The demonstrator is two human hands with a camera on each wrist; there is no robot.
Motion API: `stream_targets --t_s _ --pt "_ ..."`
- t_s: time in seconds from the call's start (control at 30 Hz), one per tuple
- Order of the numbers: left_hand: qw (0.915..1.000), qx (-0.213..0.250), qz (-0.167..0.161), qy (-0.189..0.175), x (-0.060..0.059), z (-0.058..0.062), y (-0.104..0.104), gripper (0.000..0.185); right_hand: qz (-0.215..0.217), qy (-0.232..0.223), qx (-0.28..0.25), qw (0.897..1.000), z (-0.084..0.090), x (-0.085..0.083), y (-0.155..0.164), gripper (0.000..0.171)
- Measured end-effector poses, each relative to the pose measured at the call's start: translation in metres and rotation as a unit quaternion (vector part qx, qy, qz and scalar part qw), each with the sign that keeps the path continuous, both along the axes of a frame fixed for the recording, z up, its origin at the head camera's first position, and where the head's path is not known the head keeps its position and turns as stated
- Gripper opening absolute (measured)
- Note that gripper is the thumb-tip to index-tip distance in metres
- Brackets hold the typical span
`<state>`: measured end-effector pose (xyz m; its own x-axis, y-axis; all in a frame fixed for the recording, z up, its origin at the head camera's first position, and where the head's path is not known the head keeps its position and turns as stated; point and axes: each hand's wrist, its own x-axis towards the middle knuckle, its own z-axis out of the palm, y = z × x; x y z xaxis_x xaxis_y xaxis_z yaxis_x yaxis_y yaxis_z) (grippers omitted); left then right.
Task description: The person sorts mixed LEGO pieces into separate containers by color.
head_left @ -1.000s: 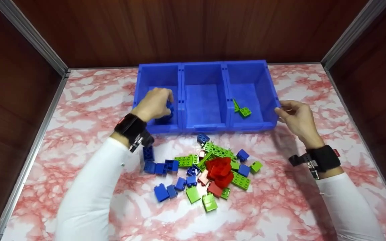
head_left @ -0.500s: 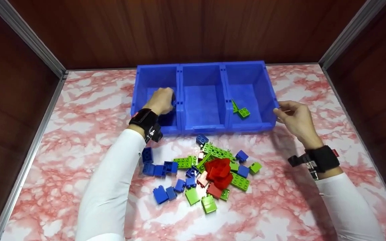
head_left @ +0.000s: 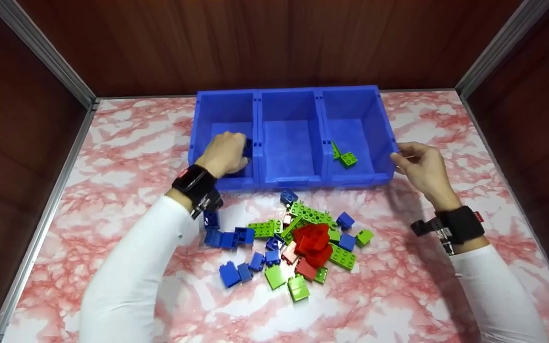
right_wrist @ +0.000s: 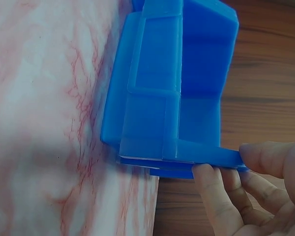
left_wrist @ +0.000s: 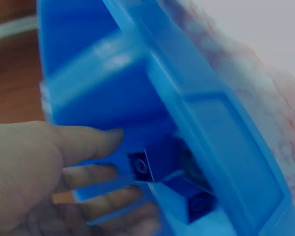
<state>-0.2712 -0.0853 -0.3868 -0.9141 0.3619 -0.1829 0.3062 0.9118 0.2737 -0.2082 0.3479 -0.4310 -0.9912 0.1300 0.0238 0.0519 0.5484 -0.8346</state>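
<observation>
My left hand (head_left: 227, 153) is in the left compartment of a blue three-compartment bin (head_left: 291, 183). In the left wrist view its thumb and fingers (left_wrist: 86, 142) are extended and spread, with nothing between them. Just beyond the fingertips, dark blue toy building blocks (left_wrist: 160, 160) lie low in the compartment, by the front wall. In the head view the hand mostly hides them. At the bin's right end, my right hand (head_left: 422, 169) pinches the side wall, thumb (right_wrist: 260, 156) on the inner side of the rim and fingers outside.
In front of the bin lies a loose pile of blocks: red blocks (head_left: 312, 243), green blocks (head_left: 343, 257), blue blocks (head_left: 229, 275) and a few pale pink ones. Two green pieces (head_left: 348, 159) lie in the right compartment. Wooden panels (head_left: 274, 45) enclose the marbled tabletop.
My left hand reached forward and right within the left compartment, then drew back a little to the left. The right hand keeps its grip on the bin's side, and the pile looks unchanged.
</observation>
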Motion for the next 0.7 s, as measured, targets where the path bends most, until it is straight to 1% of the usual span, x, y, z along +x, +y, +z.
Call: stream_targets --t_s 0.13,0.2,0.27,0.3,0.33,0.43,0.5,0.6,0.7 --pt "0.9988 -0.031 -0.029 0.023 0.028 0.015 0.007 0.029 -0.002 0.005 0.007 1.0 -0.001 0.0 0.0 0.036" --pt "0.9975 -0.032 -0.05 0.037 0.042 0.02 0.012 0.025 -0.001 0.005 0.009 1.0 -0.001 0.0 0.001 0.037" --pt "0.9952 -0.022 -0.085 0.041 0.053 0.024 0.018 0.024 -0.003 0.004 0.011 1.0 -0.001 0.0 0.001 0.037" --pt "0.9934 -0.012 -0.107 0.039 0.057 0.024 0.021 0.024 -0.004 0.004 0.011 1.0 -0.001 0.0 0.001 0.037" --pt "0.9913 0.0 -0.129 0.029 0.06 0.024 0.025 0.025 -0.005 0.003 0.01 1.0 -0.001 0.0 0.001 0.037" --pt "0.9815 0.028 -0.189 -0.006 0.065 0.018 0.037 0.032 -0.006 0.003 0.004 1.0 -0.001 0.0 0.001 0.037" --pt "0.976 0.038 -0.213 -0.026 0.066 0.01 0.044 0.033 -0.005 0.002 0.003 1.0 -0.001 -0.001 0.001 0.038" --pt "0.972 0.046 -0.226 -0.049 0.064 -0.004 0.051 0.036 -0.002 0.0 -0.002 1.0 -0.001 -0.001 0.001 0.038" --pt "0.9699 0.038 -0.232 -0.062 0.062 -0.017 0.057 0.039 -0.001 0.002 -0.01 1.0 -0.001 -0.001 0.001 0.038"
